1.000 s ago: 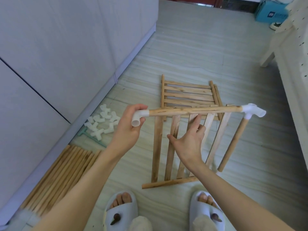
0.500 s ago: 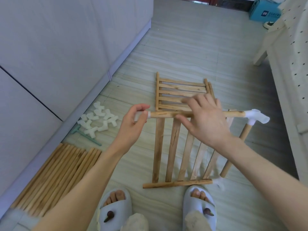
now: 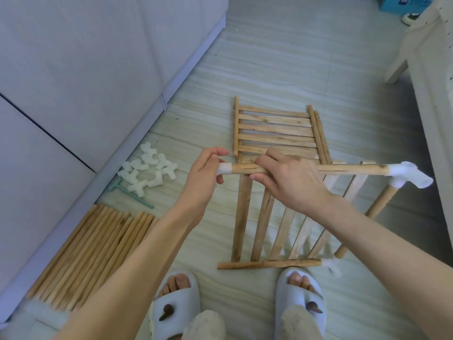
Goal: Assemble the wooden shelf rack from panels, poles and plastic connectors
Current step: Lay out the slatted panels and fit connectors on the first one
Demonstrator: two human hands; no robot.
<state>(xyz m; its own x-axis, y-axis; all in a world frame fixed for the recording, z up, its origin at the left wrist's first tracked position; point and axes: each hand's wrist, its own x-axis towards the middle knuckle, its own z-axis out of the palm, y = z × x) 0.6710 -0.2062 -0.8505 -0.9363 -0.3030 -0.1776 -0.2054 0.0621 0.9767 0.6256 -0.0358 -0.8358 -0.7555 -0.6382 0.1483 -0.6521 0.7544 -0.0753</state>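
Head view, the only one I have: the left hand [image 3: 204, 175] pinches the white connector [image 3: 225, 168] seated on the near end of the horizontal pole [image 3: 353, 169], thumb and fingers curled around it; the right hand [image 3: 289, 182] grips the same pole just beside it, fingers wrapped over the top. At the pole's far end sits a corner connector [image 3: 407, 176] with a leg pole [image 3: 365, 222] running down to the floor. The held panel [image 3: 264, 224] hangs tilted beneath the pole, its lower rail resting near the slippers; a second panel [image 3: 274, 130] lies flat on the floor beyond. My judgement: this step is seating the connector, so I would brace the pole with the right hand and push straight along its axis, twisting slightly. Spare connectors [image 3: 149, 171] and spare poles [image 3: 93, 251] lie left, by the wall. A blue box [image 3: 402, 3] shows print, unreadable.
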